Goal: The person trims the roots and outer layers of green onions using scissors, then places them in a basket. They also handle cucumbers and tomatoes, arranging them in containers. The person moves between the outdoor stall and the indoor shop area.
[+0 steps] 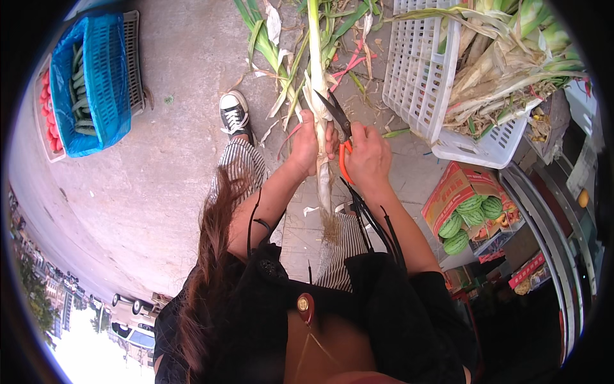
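My left hand (306, 144) is closed around the pale lower stalk of a long green onion (316, 62), whose root tuft points down towards my legs. In my right hand (368, 156) is a pair of scissors with orange handles (344, 163). Their dark blades (338, 113) are parted and lie beside the stalk, one tip over its dry outer leaves. Fingertips show just right of the stalk, between it and the scissors. Cut or loose green leaves (268, 50) and dry peelings lie on the ground beyond my hands.
A white plastic crate (422, 81) at the right holds more long onions (499, 81). Below it, a cardboard box (446, 192) holds watermelons (472, 216). At the far left stands a blue-lined crate (106, 81) of green vegetables, beside a tray of red ones. A pink strip (350, 65) lies among the leaves.
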The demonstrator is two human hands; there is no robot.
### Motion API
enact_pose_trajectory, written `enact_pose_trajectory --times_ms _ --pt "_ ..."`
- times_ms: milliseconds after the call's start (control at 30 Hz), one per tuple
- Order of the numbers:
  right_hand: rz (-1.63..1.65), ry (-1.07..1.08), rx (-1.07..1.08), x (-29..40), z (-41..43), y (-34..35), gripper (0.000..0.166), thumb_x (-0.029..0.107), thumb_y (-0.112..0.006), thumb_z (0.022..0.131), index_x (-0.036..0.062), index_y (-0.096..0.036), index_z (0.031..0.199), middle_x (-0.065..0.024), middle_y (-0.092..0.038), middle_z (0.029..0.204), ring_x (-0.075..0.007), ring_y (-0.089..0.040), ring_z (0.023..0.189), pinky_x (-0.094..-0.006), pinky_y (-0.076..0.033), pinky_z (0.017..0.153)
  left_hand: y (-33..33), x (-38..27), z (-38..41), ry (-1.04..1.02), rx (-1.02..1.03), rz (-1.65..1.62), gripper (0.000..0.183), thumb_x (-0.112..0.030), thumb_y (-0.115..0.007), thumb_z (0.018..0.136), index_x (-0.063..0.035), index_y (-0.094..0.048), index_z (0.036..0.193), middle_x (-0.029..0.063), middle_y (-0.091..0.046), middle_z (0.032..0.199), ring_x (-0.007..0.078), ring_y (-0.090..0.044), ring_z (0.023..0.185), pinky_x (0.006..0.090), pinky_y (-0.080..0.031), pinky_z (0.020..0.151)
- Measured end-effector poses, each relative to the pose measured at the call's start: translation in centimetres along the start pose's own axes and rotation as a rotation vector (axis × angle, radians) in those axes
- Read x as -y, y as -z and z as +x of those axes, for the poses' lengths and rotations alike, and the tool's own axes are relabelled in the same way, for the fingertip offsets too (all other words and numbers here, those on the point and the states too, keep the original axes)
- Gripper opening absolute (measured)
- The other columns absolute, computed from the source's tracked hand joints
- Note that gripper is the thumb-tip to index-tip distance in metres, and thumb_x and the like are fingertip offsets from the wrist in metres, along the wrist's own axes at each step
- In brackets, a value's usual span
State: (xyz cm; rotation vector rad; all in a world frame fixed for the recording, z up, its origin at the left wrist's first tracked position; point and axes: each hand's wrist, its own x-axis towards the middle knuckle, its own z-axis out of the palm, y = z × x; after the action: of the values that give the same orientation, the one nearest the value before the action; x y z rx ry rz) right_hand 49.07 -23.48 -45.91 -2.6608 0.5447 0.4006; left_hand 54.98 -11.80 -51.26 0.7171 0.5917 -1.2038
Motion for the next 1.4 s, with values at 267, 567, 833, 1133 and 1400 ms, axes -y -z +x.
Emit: enact_pose_trajectory --times_ms 267,567,833,1133,1400 --pt "-0.056 0.093 -0.122 -2.4 0.2 -2.1 0.023 0.009 -0.067 0.067 0.0082 -0.058 0.088 -0.0089 -0.057 0.070 -0.0272 -0.060 0.061 -0.0384 -0.046 0.051 0.0 -0.4 -0.2 0.050 0.131 -0.190 0.070 -0.070 -0.011 0.088 -0.0108 -0.036 0.060 0.0017 -0.034 0.045 0.0137 -0.032 0.037 0.0228 -0.029 0.036" --pt "0.460 -0.134 0.088 -3.2 0.4 1.1 0.028 0.006 -0.066 0.070 0.0034 -0.055 0.095 -0.0132 -0.057 0.075 -0.0320 -0.058 0.068 -0.0378 -0.045 0.058 0.1 -0.6 0.0 -0.089 -0.079 -0.018 0.072 -0.073 -0.014 0.085 -0.0077 -0.046 0.088 0.0034 -0.039 0.052 0.0124 -0.036 0.041 0.0228 -0.031 0.041" --pt "0.130 -0.002 0.233 -1.4 -2.2 2.1 0.035 0.019 -0.070 0.069 0.0071 -0.057 0.098 -0.0139 -0.059 0.084 -0.0343 -0.058 0.077 -0.0441 -0.042 0.069 0.6 0.0 0.5 -0.126 -0.185 0.037 0.074 -0.072 -0.012 0.087 -0.0074 -0.049 0.087 0.0033 -0.045 0.066 0.0134 -0.041 0.054 0.0265 -0.037 0.050" --pt "0.080 -0.017 0.274 -1.3 -2.9 1.8 0.032 0.021 -0.068 0.071 0.0094 -0.058 0.099 -0.0111 -0.061 0.089 -0.0301 -0.059 0.082 -0.0432 -0.041 0.073 0.7 -0.1 0.7 -0.200 -0.255 0.008 0.070 -0.066 -0.012 0.090 -0.0077 -0.049 0.081 0.0041 -0.047 0.068 0.0151 -0.044 0.058 0.0295 -0.041 0.054" --pt "0.028 0.102 0.137 -0.9 -0.6 0.4 0.027 0.018 -0.067 0.072 0.0084 -0.059 0.096 -0.0116 -0.061 0.083 -0.0314 -0.059 0.073 -0.0400 -0.042 0.066 -1.1 -0.4 0.2 -0.099 -0.455 0.060 0.067 -0.067 -0.015 0.090 -0.0083 -0.045 0.078 0.0036 -0.043 0.063 0.0156 -0.042 0.055 0.0277 -0.039 0.051"
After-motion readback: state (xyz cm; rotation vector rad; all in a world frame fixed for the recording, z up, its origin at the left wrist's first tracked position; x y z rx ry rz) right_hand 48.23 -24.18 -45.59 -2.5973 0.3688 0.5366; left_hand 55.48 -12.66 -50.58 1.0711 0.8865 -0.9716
